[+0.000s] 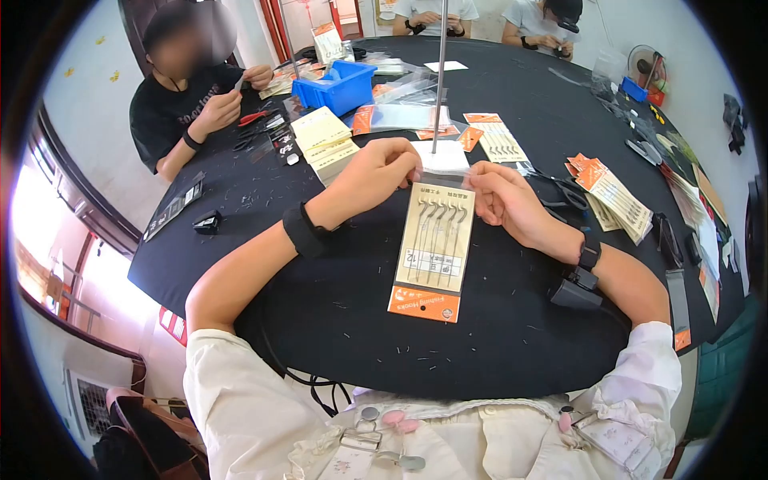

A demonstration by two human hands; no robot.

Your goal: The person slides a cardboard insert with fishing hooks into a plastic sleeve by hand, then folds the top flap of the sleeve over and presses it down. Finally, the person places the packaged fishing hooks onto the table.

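- Cream-coloured cloth clothing with pink and grey round ornaments (512, 436) is seen at the near edge.
- By the left hand (374, 170), the far left corner of a flat cream-and-orange packet of dark fishing hooks (432, 248) is held, with thumb and fingertips brought narrowly together.
- By the right hand (506, 196), the far right corner is pinched in the same way.
- Between the hands the packet is held, its orange end turned near; whether the black tablecloth (344, 352) is touched cannot be told.
- Just beyond the fingers, a white rectangular sheet (444, 158) is crossed by an upright grey metal rod (441, 80).
- To the left, a stack of cream cards (324, 148) is placed near a blue plastic bin (340, 86).
- To the right, black-handled scissors (564, 190) are set beside a fanned pile of orange-and-cream packets (618, 196).
- At the far left, something small is held by a person in a black shirt (180, 108); at the far side, two people in white shirts (528, 34) are seated.
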